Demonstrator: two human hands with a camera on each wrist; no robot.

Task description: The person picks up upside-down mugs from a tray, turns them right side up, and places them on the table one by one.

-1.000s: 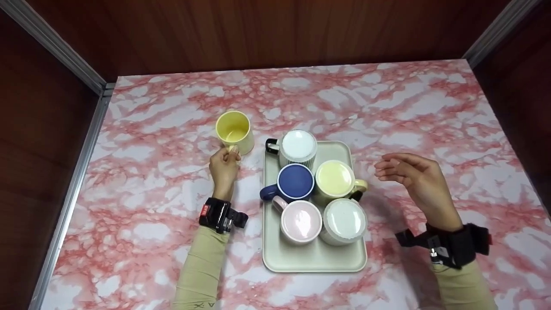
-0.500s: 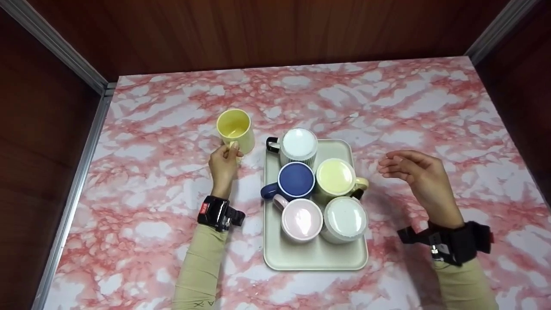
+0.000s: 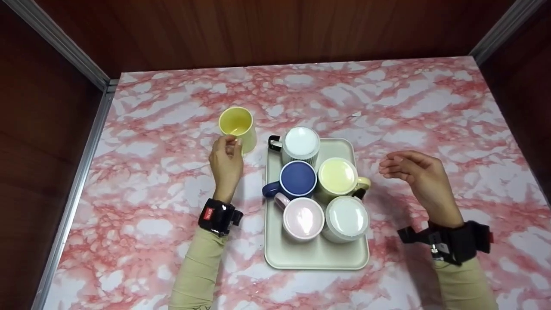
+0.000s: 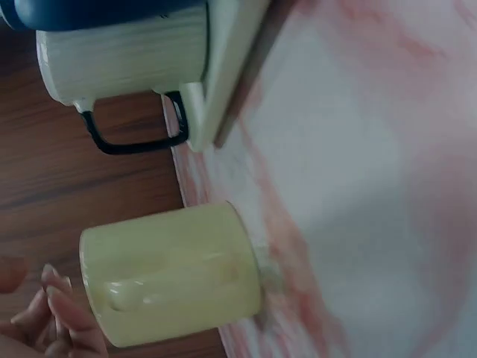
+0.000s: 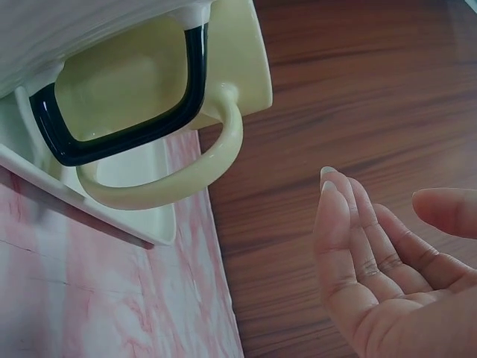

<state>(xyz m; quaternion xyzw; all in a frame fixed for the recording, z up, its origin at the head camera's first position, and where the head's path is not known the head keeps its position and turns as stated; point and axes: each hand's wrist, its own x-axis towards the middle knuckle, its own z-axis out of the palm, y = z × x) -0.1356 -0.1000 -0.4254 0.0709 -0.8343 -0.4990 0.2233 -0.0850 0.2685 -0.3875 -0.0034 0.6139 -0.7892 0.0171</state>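
Observation:
A yellow mug (image 3: pixel 248 140) stands upright on the table left of the tray, its yellow inside showing in the head view. My left hand (image 3: pixel 227 165) is at its near side, fingers loosely bent and thumb apart from them. In the left wrist view those fingers (image 4: pixel 59 317) hover beside the mug's upper end, with a gap between them and the thumb; the handle cannot be made out. My right hand (image 3: pixel 424 181) is held in the air right of the tray, fingers relaxed and holding nothing. Nearest it is a second yellow mug (image 3: pixel 338 175), bottom up.
The cream tray (image 3: pixel 316 258) bears several mugs, bottoms up: a blue mug (image 3: pixel 298 178), a pink mug (image 3: pixel 303 218), a white black-handled mug (image 3: pixel 302 143) at the back, and another white mug (image 3: pixel 347 217). Dark wood panels (image 3: pixel 275 30) stand behind the marbled table (image 3: pixel 150 150).
My left hand has let go of the yellow mug's handle and risen slightly, thumb and fingers parting. The mug stays almost in place. My right hand has barely moved.

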